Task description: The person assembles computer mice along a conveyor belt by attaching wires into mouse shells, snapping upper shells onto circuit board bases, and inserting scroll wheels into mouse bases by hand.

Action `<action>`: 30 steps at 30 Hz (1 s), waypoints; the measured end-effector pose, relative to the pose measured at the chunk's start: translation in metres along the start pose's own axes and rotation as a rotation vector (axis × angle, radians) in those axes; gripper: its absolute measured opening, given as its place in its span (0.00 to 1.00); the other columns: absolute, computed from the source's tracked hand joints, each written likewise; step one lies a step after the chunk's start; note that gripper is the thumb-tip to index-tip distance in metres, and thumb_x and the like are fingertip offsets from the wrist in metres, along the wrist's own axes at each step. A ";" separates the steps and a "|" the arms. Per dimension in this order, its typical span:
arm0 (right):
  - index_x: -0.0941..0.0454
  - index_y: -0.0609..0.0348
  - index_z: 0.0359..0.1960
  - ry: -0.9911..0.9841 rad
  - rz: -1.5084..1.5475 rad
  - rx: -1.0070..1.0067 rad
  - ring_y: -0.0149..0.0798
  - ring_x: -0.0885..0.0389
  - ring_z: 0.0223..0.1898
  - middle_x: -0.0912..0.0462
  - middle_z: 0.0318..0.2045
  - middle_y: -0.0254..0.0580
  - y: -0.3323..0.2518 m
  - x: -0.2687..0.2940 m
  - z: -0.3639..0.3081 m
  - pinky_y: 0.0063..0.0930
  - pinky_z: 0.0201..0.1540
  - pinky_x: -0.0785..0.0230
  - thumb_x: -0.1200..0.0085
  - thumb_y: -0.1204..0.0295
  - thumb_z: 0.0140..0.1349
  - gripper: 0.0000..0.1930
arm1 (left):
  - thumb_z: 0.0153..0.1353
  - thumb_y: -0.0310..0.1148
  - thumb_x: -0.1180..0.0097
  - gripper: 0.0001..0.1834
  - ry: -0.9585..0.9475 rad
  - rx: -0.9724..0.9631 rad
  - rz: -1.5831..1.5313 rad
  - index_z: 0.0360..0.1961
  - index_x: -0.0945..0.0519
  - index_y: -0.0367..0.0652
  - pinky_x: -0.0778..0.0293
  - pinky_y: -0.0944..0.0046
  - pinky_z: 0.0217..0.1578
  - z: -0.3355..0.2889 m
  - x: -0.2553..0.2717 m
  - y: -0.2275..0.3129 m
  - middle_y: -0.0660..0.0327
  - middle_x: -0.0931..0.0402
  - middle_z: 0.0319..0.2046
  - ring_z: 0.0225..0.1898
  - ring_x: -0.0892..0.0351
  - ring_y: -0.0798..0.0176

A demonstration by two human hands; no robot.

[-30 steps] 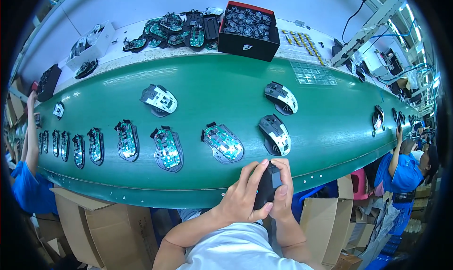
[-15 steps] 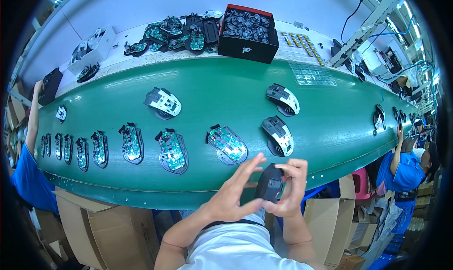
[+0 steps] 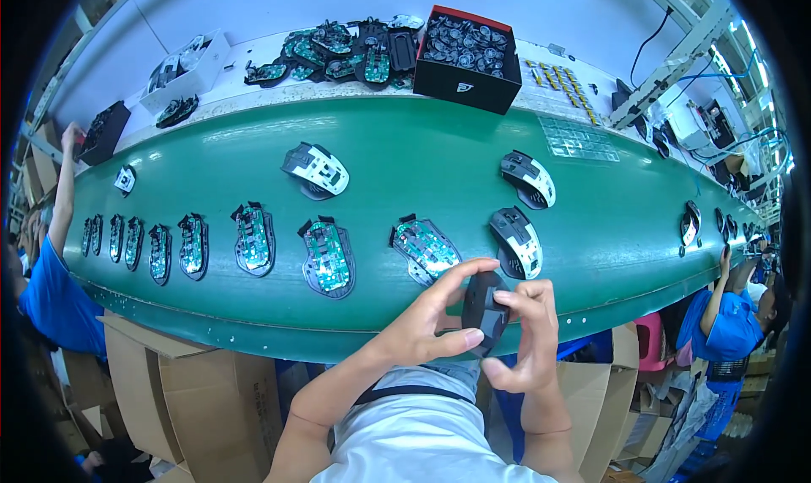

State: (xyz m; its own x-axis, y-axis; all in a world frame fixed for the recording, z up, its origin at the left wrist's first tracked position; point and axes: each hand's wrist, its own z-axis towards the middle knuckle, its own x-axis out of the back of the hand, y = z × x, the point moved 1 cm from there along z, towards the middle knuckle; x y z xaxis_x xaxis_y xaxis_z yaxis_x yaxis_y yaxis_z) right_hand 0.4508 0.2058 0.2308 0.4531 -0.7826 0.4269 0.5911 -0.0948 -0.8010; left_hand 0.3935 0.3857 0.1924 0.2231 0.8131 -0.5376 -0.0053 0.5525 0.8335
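A black mouse (image 3: 483,307), long axis near-to-far, is clasped by the left hand (image 3: 422,324) at the near belt edge (image 3: 287,335); its right side is met by the right hand (image 3: 532,339), whose grip is unclear.

I have a mouse (image 3: 478,306) between the hands (image 3: 427,322) at the near edge of the bench (image 3: 405,162), with a row of circuit boards (image 3: 328,262) stretching off to the left and two mouse covers (image 3: 517,242) just beyond, one behind the other. Another cover (image 3: 319,170) sits behind the row, left of those two. Along the shelf (image 3: 226,86) at the back, I see a heap of boards (image 3: 329,52), then a box (image 3: 465,86) full of small parts (image 3: 469,44) just to its right.
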 end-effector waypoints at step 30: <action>0.21 0.59 0.56 -0.220 -0.119 -0.053 0.37 0.29 0.38 0.28 0.36 0.40 -0.018 0.003 0.026 0.27 0.34 0.31 0.25 0.65 0.35 0.39 | 0.63 0.46 0.38 0.40 0.084 0.141 0.134 0.69 0.42 0.39 0.31 0.52 0.62 -0.014 0.012 0.003 0.50 0.38 0.62 0.63 0.32 0.53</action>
State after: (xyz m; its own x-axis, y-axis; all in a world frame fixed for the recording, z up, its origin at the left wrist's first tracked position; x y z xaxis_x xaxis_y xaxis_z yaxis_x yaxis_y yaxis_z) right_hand 0.4586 0.2207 0.2577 0.5203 -0.6116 0.5961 0.6155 -0.2153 -0.7581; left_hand 0.3825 0.3998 0.1863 0.1477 0.8931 -0.4250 0.1084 0.4125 0.9045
